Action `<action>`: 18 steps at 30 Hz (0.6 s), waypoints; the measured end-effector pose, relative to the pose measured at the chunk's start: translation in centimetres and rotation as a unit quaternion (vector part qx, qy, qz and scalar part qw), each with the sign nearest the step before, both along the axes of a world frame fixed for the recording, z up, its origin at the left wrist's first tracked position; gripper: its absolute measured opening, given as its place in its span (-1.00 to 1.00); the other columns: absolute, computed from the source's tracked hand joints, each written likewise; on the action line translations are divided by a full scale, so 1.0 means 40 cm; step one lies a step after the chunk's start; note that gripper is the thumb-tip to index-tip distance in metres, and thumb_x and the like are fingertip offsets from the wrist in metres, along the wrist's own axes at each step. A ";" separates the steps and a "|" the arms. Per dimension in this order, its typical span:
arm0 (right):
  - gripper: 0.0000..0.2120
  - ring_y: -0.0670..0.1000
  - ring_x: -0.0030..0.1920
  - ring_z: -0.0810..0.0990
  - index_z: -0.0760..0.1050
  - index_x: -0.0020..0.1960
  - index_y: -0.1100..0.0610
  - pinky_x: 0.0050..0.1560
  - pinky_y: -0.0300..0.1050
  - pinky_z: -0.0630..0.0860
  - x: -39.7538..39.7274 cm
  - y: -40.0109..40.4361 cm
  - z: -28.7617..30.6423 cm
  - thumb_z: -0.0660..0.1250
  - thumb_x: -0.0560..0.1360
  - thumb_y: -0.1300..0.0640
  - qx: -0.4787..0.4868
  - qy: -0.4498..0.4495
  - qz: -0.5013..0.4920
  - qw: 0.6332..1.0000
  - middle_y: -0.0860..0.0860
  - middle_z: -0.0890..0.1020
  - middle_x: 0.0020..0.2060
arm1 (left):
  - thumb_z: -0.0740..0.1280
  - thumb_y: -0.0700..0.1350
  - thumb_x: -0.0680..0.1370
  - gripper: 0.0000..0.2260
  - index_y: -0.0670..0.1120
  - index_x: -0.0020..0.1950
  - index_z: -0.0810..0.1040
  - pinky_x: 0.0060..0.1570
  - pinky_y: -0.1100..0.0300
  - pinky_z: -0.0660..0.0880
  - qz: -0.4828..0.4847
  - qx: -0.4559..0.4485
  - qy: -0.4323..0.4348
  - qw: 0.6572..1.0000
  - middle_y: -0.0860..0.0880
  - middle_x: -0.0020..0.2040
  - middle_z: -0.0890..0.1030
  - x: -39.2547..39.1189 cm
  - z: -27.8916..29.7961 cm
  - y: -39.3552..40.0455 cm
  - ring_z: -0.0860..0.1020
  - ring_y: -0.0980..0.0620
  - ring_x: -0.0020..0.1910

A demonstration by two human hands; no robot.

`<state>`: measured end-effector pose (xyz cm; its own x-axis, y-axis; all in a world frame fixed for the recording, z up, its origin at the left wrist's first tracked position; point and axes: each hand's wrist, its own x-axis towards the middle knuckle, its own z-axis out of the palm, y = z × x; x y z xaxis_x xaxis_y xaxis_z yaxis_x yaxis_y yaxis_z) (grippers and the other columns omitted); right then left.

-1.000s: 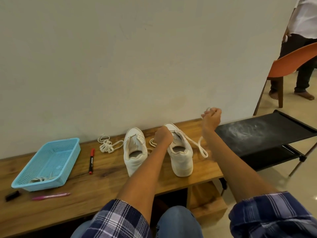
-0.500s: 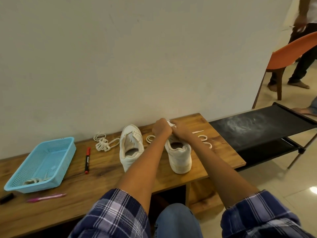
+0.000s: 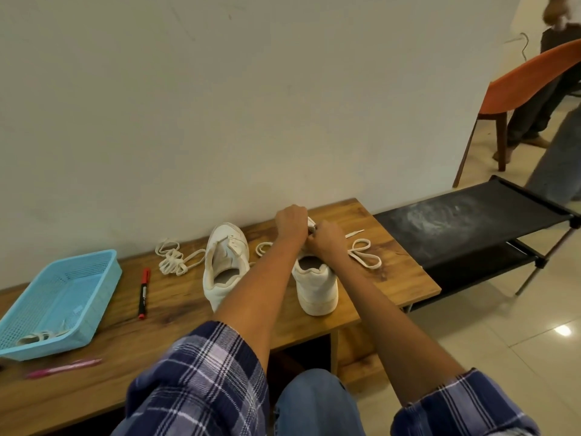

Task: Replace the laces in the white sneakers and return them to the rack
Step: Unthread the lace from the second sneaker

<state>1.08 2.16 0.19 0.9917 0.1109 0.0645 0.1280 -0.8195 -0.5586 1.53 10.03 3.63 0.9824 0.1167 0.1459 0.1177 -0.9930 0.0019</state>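
Note:
Two white sneakers stand heel-toward-me on the wooden table (image 3: 393, 269). The left sneaker (image 3: 224, 265) has no lace in it. My left hand (image 3: 290, 223) and my right hand (image 3: 325, 239) meet over the front of the right sneaker (image 3: 316, 286), fingers curled and pinching its white lace (image 3: 364, 258). That lace trails in loops on the table to the right of the shoe, its tip lying near the wall. A second bundled white lace (image 3: 174, 258) lies left of the left sneaker. The black shoe rack (image 3: 471, 221) stands right of the table.
A blue plastic basket (image 3: 59, 297) with a lace inside sits at the table's left. A red marker (image 3: 144, 292) lies beside it, a pink pen (image 3: 63, 368) near the front edge. An orange chair (image 3: 518, 86) and a standing person (image 3: 540, 114) are at far right.
My right hand, raised to the right pulling the lace a second ago, has come down to the right sneaker beside my left hand. The lace now lies slack on the table.

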 end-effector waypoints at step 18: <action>-0.89 0.09 -0.18 0.42 0.38 -0.17 0.21 -0.18 -0.08 0.30 -0.013 -0.002 0.007 0.17 0.49 0.18 0.023 0.023 0.016 0.999 0.12 0.45 -0.23 | 0.16 -0.11 0.61 -0.74 -0.22 0.22 0.44 -0.13 0.11 0.37 0.209 -0.365 -0.088 0.903 -0.17 0.17 0.56 -0.003 -0.057 0.076 0.54 -0.15 0.12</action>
<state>0.57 2.08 0.48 0.9897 0.1413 0.0243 0.1274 -0.7892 -0.6007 1.41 13.05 1.33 0.7996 0.5997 0.0307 0.4153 -0.5892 0.6931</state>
